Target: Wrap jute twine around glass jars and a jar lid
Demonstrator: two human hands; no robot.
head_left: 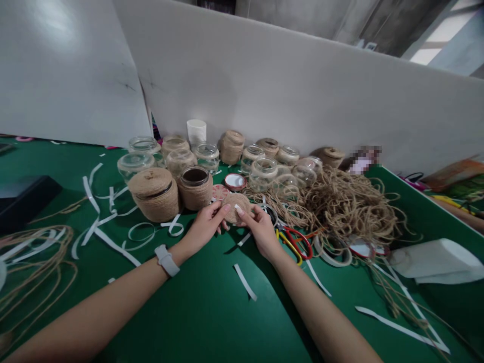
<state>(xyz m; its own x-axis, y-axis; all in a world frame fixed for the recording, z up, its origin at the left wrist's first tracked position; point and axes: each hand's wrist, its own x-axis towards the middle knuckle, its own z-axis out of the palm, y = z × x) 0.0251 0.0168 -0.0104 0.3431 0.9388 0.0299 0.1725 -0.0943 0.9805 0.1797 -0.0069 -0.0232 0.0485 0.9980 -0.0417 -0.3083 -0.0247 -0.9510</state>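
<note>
A green counter (204,312) runs up to a pale partition (272,75). Near its middle, a twine-covered disc (235,202) is held between both hands: the left hand (209,224) pinches its nine o'clock edge, and the right hand (260,227) grips its three o'clock side, thumb on top. The disc's visible face looks mostly covered; its underside is hidden. At twelve o'clock lies a bare lid (235,182), apparently undone. A wrapped open jar (197,194) sits toward ten o'clock, and a wrapped lidded jar (154,201) at nine looks finished. Clear jars (263,176) toward one o'clock remain unwrapped, so much seems left. Scissors (308,248) lie toward four, a twine heap (351,206) at three.
</note>
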